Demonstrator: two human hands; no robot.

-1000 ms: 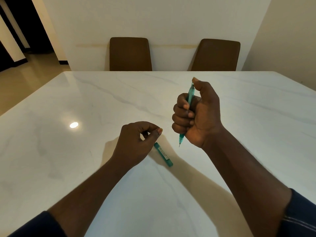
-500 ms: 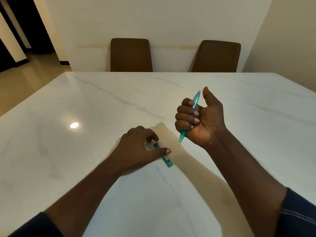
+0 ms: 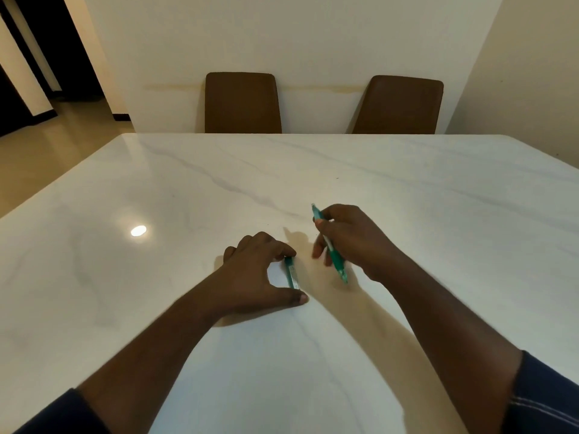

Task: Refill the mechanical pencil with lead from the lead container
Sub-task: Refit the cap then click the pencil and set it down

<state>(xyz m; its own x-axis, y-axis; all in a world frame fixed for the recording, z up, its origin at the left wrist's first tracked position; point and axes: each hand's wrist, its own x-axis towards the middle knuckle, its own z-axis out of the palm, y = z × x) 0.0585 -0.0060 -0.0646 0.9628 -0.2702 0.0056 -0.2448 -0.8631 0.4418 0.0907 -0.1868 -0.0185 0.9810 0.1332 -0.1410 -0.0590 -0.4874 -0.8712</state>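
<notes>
The lead container (image 3: 291, 276) lies flat on the white table (image 3: 438, 189). The left hand (image 3: 257, 277) arches over it, forefinger and thumb at its two ends, not yet gripping. The right hand (image 3: 351, 242) is closed around the mechanical pencil (image 3: 330, 245), tip toward the person. The container looks light, stiff and smooth, so it is best pinched on its long sides. Its label is too small to read.

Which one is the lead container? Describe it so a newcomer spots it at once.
On the white marble table, look just in front of the person, between the two hands. The lead container is the short, flat green case with a pale label lying on the tabletop, framed by the left hand between forefinger and thumb. Unlike the longer green pencil held in the right hand, it is stubby and has no point.
</notes>
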